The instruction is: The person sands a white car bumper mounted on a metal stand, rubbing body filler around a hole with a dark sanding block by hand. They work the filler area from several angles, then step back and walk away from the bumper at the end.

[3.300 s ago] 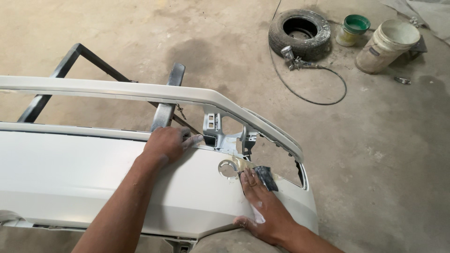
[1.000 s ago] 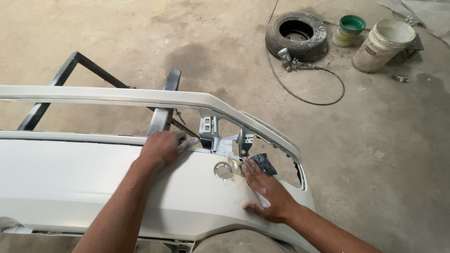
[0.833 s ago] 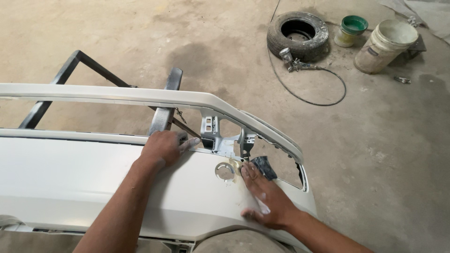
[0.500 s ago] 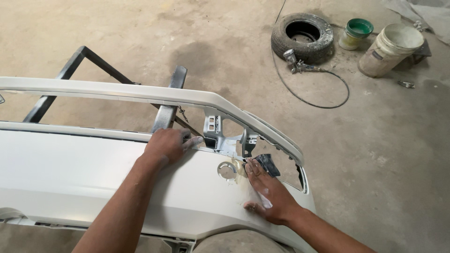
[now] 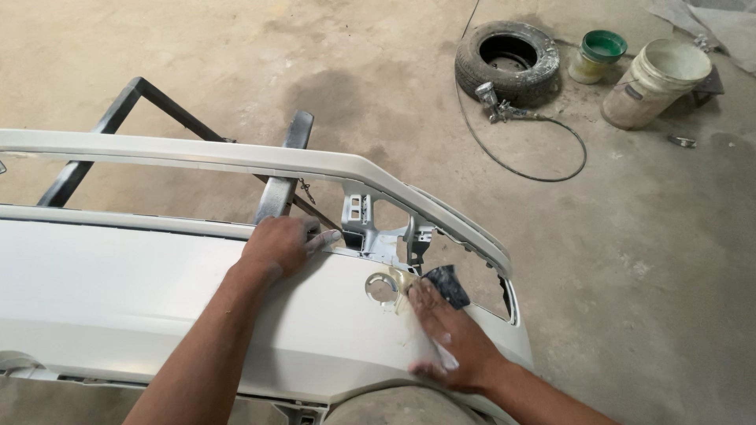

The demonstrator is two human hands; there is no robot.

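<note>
Far left: black angular metal stand (image 5: pixel 102 130) on the bare concrete floor (image 5: pixel 669 260), carrying a long white plastic car bumper (image 5: pixel 118 291) that spans the view from the left edge to right of centre. Left of centre: left hand (image 5: pixel 276 245), fingers curled and gripping the upper edge of the bumper's lower panel, just beside a grey padded upright of the stand (image 5: pixel 285 177). Next along: bare grey moulded bracket (image 5: pixel 376 232) inside the bumper's opening, then a small round hole (image 5: pixel 381 287) in the white face. Just right of that hole: right hand (image 5: pixel 445 338), laid flat with fingers stretched out, pressing a dark grey folded piece of sandpaper (image 5: pixel 447 283) against the bumper's surface; pale dusty smears around the fingers. Both hands well apart, each touching the bumper. Farther back on the floor, right of centre: small black rubber tyre (image 5: pixel 508 53) lying flat, a metal spray gun (image 5: pixel 496 102) beside it with a thin black hose (image 5: pixel 543 169) looping away. Then a small can with green paint (image 5: pixel 598 55), and far right a dirty white plastic bucket (image 5: pixel 654 83).
</note>
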